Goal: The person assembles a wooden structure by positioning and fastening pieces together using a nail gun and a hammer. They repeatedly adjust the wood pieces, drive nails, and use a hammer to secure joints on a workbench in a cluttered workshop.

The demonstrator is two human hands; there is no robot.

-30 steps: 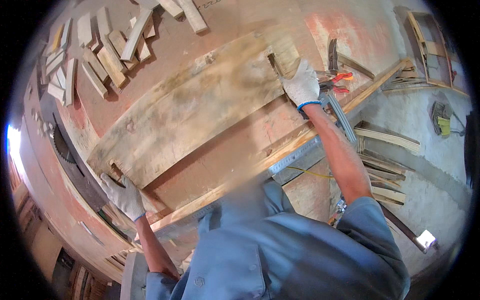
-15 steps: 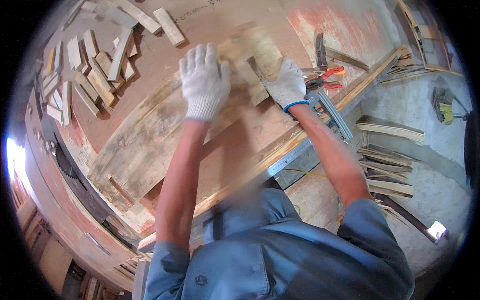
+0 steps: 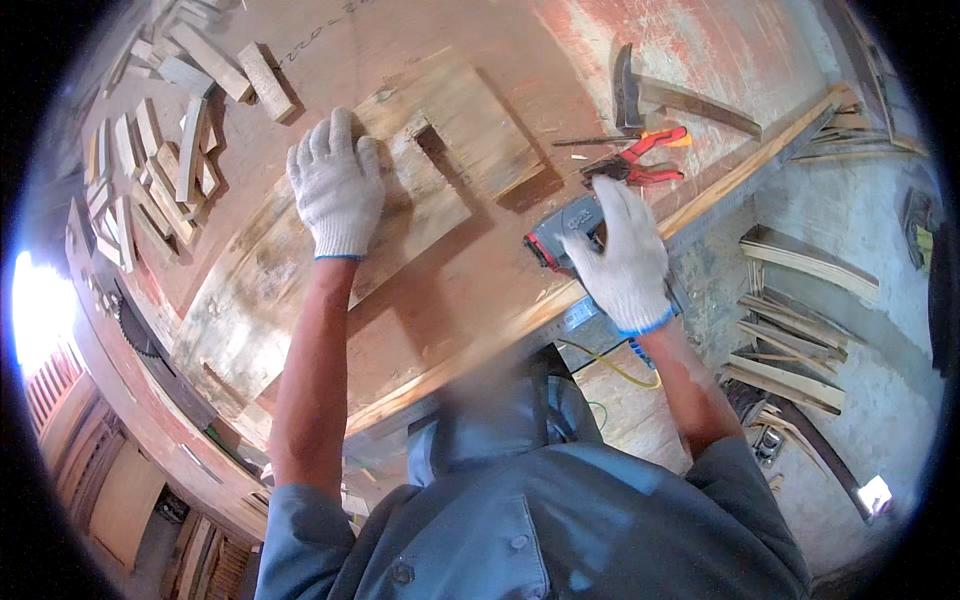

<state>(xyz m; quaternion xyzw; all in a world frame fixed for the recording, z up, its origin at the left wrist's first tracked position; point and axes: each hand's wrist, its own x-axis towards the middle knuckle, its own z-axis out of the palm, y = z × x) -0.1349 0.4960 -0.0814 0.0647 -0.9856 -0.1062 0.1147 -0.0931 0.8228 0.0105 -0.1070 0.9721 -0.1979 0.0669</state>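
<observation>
My left hand [image 3: 338, 190], in a white knit glove, lies flat with fingers stretched on a long, stained plywood board [image 3: 265, 285]. On the board, right of that hand, is a short wood strip [image 3: 436, 152]. A lighter plywood part [image 3: 490, 130] extends beyond it. My right hand [image 3: 625, 260], gloved too with a blue cuff edge, is closed round a grey-blue staple gun or nailer [image 3: 568, 226] with a red-edged nose. The nose points left, towards the board; the handle is mostly hidden by the palm. Red-handled pliers [image 3: 645, 158] lie just beyond my right hand.
A hammer [image 3: 628, 90] with a wooden handle lies at the far right of the worktable. Several wood offcuts [image 3: 165, 165] are heaped at the far left. A wooden rail [image 3: 690, 215] edges the table's near side. A yellow hose [image 3: 640, 378] hangs below it.
My right hand has left the wood strip, come nearer and to the right, and taken hold of the staple gun, now turned nose-left. My left hand still lies on the board.
</observation>
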